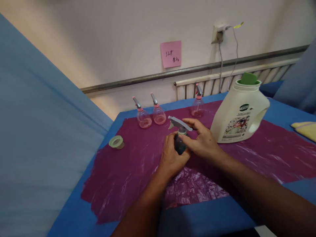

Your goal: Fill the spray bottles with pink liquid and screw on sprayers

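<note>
A dark spray bottle (180, 144) with a grey trigger head (179, 123) is between my hands, above the purple plastic sheet (128, 171). My left hand (171, 154) is wrapped round the bottle's body. Thumb and fingers of my right hand (201, 138) close on the neck, just under the trigger head. Part of the bottle is hidden behind my fingers. To the right of my hands stands a large cream jug (239, 115), with a green piece (249, 79) in its mouth.
Two clear spray bottles with pink collars, one (144, 119) beside another (159, 115), stand at the back, and a third (197, 107) is further right. A small green-rimmed cup (116, 142) sits at left. A yellow cloth (306, 130) lies far right; blue curtain (44, 115) borders the left.
</note>
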{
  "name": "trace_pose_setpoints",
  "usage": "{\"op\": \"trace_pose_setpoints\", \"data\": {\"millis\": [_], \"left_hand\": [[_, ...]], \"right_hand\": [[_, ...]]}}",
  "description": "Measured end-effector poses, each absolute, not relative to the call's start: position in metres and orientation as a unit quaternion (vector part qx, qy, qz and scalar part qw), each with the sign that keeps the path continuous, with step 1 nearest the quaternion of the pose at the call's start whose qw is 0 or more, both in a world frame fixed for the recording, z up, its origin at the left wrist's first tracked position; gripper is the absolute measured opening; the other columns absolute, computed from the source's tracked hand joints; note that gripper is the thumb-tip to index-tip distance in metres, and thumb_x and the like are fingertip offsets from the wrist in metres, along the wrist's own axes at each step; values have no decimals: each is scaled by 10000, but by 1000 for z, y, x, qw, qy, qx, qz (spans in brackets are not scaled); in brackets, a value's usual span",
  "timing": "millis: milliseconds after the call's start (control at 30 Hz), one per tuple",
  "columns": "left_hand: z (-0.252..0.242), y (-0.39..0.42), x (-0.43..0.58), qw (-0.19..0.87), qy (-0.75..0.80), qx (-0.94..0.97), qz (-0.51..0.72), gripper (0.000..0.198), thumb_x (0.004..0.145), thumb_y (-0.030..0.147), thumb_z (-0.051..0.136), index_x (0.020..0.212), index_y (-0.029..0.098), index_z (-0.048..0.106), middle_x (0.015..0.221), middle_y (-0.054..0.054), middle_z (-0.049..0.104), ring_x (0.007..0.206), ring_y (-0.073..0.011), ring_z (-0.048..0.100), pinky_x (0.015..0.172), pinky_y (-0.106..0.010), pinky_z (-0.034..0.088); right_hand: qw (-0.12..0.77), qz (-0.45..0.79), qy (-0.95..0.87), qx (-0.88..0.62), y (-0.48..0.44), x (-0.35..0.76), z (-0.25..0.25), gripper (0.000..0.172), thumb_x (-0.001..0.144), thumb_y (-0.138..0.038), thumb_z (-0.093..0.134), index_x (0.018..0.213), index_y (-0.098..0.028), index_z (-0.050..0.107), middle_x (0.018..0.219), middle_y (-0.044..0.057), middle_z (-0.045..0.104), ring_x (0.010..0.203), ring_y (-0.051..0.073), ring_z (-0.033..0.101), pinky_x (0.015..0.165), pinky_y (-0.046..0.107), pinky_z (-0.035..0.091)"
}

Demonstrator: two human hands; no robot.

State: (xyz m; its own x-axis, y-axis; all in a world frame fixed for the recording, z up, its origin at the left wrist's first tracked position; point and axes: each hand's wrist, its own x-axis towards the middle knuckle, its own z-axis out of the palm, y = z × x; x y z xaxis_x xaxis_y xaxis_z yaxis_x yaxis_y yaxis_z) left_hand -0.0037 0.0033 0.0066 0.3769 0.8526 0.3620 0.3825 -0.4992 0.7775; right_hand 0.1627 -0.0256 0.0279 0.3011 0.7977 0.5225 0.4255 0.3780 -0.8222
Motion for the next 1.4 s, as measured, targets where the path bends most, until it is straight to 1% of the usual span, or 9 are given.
{"op": "trace_pose_setpoints", "data": {"millis": [167,267,433,600,733,800,967,1233,1400], "left_hand": [[10,3,-5,325,400,773,371,729,875,280,879,1522,271,544,1505,-149,690,1445,-371,661,1244,-608,524],[11,1,-5,333,397,768,376,732,886,271,859,1543,253,538,1535,-158,685,1471,-367,650,1270,-603,506],[15,0,-5,343,415,762,360,761,872,293,865,1559,237,544,1571,-165,678,1454,-367,668,1256,-590,521],[24,1,-2,351,385,782,342,481,922,265,785,1393,275,687,1401,-87,774,1254,-309,760,1111,-478,619],[25,2,0,338,370,791,350,420,924,246,765,1341,269,719,1361,-74,787,1270,-304,750,1117,-452,611],[24,1,0,341,376,787,350,452,924,260,777,1370,263,707,1376,-84,784,1275,-308,752,1125,-458,608],[25,0,-1,348,391,783,336,455,927,289,795,1372,267,701,1360,-83,792,1237,-310,768,1088,-459,623],[16,3,-2,350,365,787,354,495,947,271,763,1431,280,655,1407,-82,755,1310,-307,728,1155,-476,586],[19,-1,-4,370,399,767,338,671,913,313,830,1520,245,553,1419,-121,737,1312,-325,717,1173,-531,566]], "right_hand": [[599,241,-559,-520,-27,161,24,806,906,-264,756,1680,-332,539,1499,91,730,1325,297,729,1146,499,608],[614,242,-544,-519,-25,159,25,886,872,-326,840,1692,-288,508,1425,111,740,1319,308,718,1167,522,590],[637,228,-522,-520,-23,158,22,849,881,-352,858,1664,-293,535,1328,105,762,1276,308,726,1164,555,590],[629,261,-545,-489,-26,159,20,850,956,-302,758,1744,-342,443,1408,118,752,1355,309,700,1200,579,570],[629,226,-537,-515,-23,158,23,815,888,-354,857,1645,-306,559,1405,114,755,1311,306,710,1205,594,556],[634,215,-532,-519,-22,158,24,814,879,-355,864,1636,-286,572,1345,113,773,1266,300,727,1176,573,580],[619,251,-551,-499,-26,158,23,889,948,-297,752,1771,-325,416,1339,118,766,1233,300,753,1103,536,637],[629,219,-538,-517,-22,158,24,805,894,-356,837,1642,-308,546,1295,102,781,1251,298,738,1184,588,569],[630,258,-561,-472,-26,156,21,876,911,-243,737,1727,-342,433,1511,118,719,1434,292,673,1262,573,513]]}}
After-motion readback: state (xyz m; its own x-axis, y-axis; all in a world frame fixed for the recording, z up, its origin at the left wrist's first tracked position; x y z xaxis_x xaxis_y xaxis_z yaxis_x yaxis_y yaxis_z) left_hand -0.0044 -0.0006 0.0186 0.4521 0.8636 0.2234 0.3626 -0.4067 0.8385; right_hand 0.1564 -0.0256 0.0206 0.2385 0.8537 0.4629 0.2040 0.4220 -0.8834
